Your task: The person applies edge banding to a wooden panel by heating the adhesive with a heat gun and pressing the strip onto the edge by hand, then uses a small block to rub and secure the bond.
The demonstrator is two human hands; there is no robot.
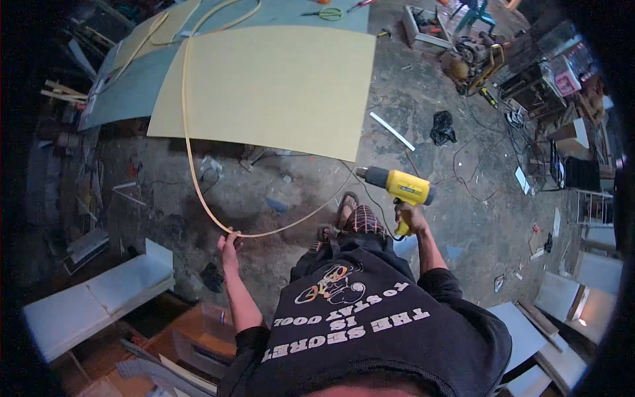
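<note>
My left hand [229, 249] pinches a long, thin, pale tan flexible strip [194, 169], possibly edge banding, low in front of me. From there the strip runs up across a cream-yellow board [278, 86] to the far left. Its other part curves right and rises to near the nozzle of a yellow and black heat gun [407, 188]. My right hand [413, 220] is wrapped round the heat gun's handle, with the nozzle pointing left, just off the board's near right corner. Whether the strip touches the nozzle I cannot tell.
The board lies on a blue-grey table [112, 106], with green-handled scissors [331, 14] at its far side. A white strip [391, 131] and a black bag [442, 128] lie on the floor. A crate of tools [426, 30] stands far right; white panels [99, 298] are stacked near left.
</note>
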